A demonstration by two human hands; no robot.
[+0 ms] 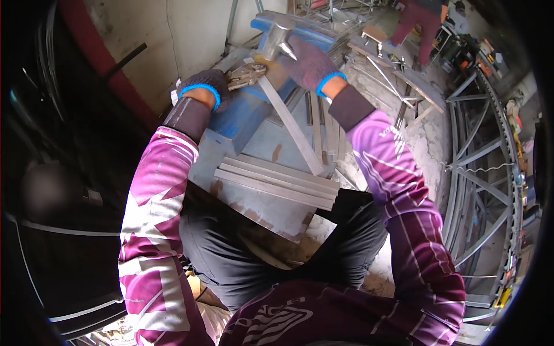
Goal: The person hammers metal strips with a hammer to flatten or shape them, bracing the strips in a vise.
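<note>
My left hand [209,85], in a dark knitted glove with a blue cuff, is closed around a pair of locking pliers [246,75]. The plier jaws sit at the upper end of a flat metal bar [292,127], which slants down to the right. My gloved right hand [307,62] grips a hammer [277,39], its large metal head raised close above the pliers and the bar's end. Beneath them is a blue metal block [234,118] with a worn brownish top. The hammer's handle is mostly hidden by my fingers.
Several flat bars [277,183] lie side by side on a grey metal plate [265,214] before my knees. More strips lean right of the blue block. Metal trusses [479,155] stand at the right. A person [421,26] is at the back near a low plank [418,89].
</note>
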